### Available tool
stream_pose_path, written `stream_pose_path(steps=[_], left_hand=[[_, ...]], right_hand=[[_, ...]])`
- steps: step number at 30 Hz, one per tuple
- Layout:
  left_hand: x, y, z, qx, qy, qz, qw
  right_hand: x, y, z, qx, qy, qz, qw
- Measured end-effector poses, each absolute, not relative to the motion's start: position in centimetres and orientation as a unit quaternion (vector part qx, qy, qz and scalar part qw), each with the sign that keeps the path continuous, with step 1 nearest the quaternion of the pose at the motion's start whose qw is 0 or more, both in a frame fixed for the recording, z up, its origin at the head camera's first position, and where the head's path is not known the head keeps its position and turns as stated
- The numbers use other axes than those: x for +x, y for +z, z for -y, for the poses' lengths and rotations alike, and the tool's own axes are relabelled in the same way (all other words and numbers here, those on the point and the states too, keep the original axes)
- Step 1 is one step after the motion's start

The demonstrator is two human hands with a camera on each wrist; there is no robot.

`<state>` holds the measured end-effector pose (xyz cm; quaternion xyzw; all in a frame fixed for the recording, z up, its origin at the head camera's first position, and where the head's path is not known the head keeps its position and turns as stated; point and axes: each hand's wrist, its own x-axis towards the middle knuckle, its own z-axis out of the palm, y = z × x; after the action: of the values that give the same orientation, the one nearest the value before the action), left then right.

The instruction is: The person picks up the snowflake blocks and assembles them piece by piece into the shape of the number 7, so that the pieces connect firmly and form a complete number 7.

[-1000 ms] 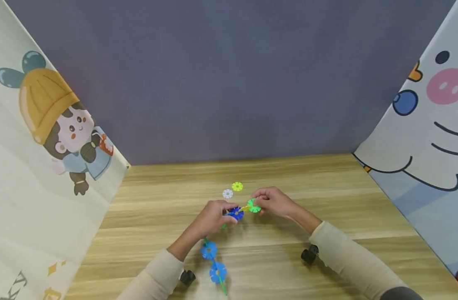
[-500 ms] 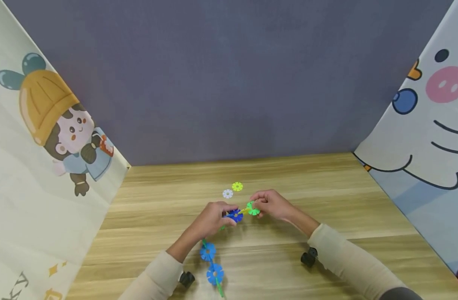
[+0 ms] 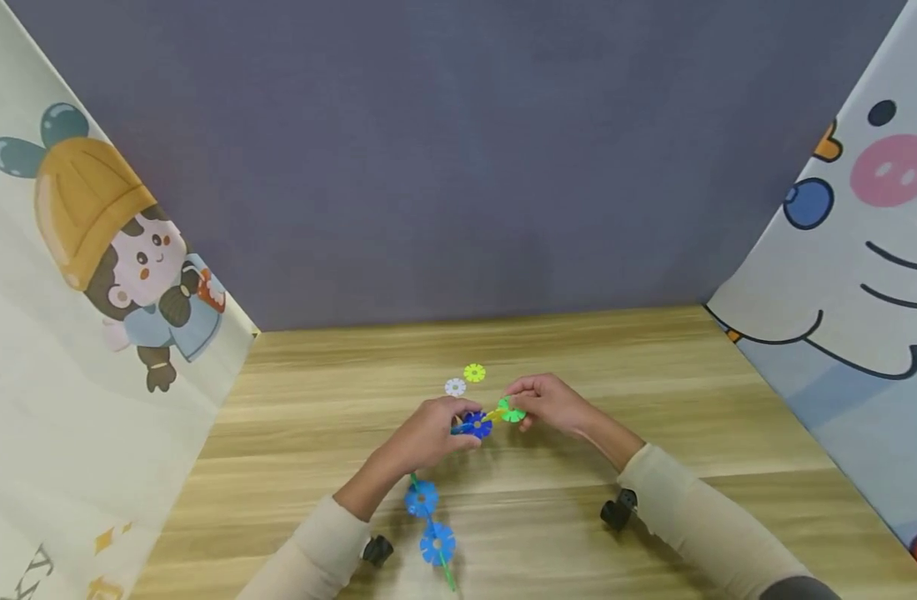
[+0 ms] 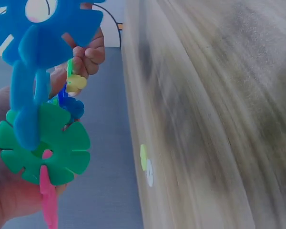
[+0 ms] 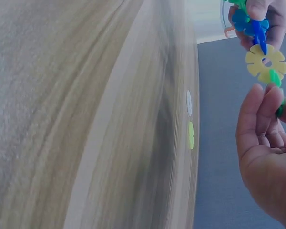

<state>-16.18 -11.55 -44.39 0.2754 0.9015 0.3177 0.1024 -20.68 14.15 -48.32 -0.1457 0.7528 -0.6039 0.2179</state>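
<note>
My left hand [image 3: 432, 433] holds a chain of slotted plastic snowflake discs near a dark blue disc [image 3: 484, 431]. A yellow disc [image 5: 254, 58] is slotted onto the dark blue one. At the chain's far end, my right hand [image 3: 552, 404] pinches a bright green disc [image 3: 513, 414], which is joined to the yellow disc's edge. More of the chain hangs by my left wrist: in the left wrist view a blue disc [image 4: 57, 47], a green disc [image 4: 69, 138] and a pink disc [image 4: 48, 200] show. Two light blue discs [image 3: 412, 505] trail below in the head view.
Beyond my hands, a loose white disc [image 3: 449, 387] and a loose yellow-green disc [image 3: 468, 372] lie on the wooden table [image 3: 616, 358]. A grey panel [image 3: 458, 183] rises behind the table. Printed panels with cartoon figures flank it on the left and right.
Both hands and the chain dip slightly, then rise back a little. The bright green disc has tilted in my right fingers and stays joined to the yellow one.
</note>
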Motion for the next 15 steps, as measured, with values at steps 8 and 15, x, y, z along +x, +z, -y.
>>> stream_pose_path(steps=[8, 15], left_hand=[[-16.4, -44.3, 11.6, 0.272, 0.297, -0.91, 0.101], [-16.3, -44.1, 11.2, 0.263, 0.271, -0.923, 0.074]], right_hand=[[-20.6, -48.2, -13.7, -0.145, -0.61, -0.746, 0.223], [-20.2, -48.1, -13.0, -0.15, -0.622, -0.734, 0.227]])
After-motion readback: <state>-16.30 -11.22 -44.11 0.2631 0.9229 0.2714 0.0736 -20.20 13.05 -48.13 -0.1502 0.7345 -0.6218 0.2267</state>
